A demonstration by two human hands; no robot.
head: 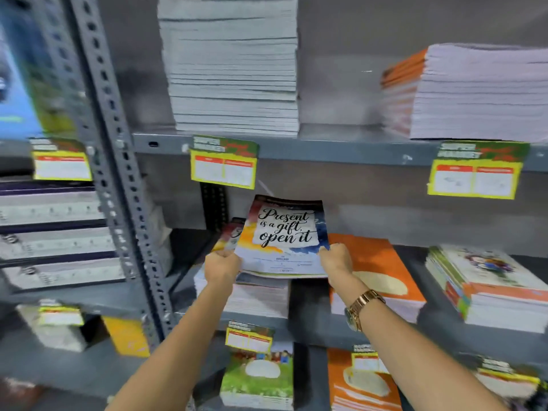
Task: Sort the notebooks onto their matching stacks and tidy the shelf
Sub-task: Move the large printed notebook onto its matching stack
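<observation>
Notebooks in a thin bundle (283, 241), the top cover reading "Present is a gift, open it", sit between your two hands, tilted up toward you above the middle shelf (323, 330). Your left hand (221, 266) pinches the bundle's lower left corner and your right hand (336, 262) pinches its lower right corner, fingers curled around the edges; a gold watch (360, 310) shows on your right wrist. Directly beneath your hands lies a low stack (252, 298) of white-edged notebooks, and one more cover of the same kind peeks out just left of the bundle. Just beside your right hand is an orange-covered stack (382, 274), and farther right a stack with green and orange spines (489, 292). Above your hands, yellow price tags (224, 164) hang from the upper shelf edge, which carries a tall grey-white pile (234, 66). Below your forearms, a green-covered stack (258, 381) stands on the lower shelf.
</observation>
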